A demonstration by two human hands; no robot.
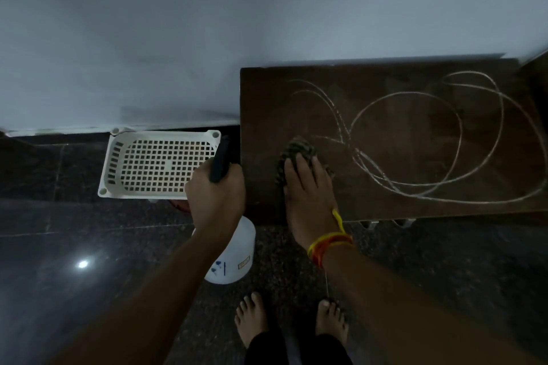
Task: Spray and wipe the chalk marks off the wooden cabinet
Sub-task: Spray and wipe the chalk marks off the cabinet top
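Left hand (215,195) is wrapped tight round the dark handle of a white spray bottle (234,255), held just off the cabinet's left edge, with a white plastic basket (161,163) on the dark floor (74,246) further left. Right hand (308,198) lies flat, fingers spread, pressing a striped cloth (296,151) onto the wooden cabinet (415,142) top near its front-left corner. Looping chalk marks (430,139) cover the top from mid-left to the right edge.
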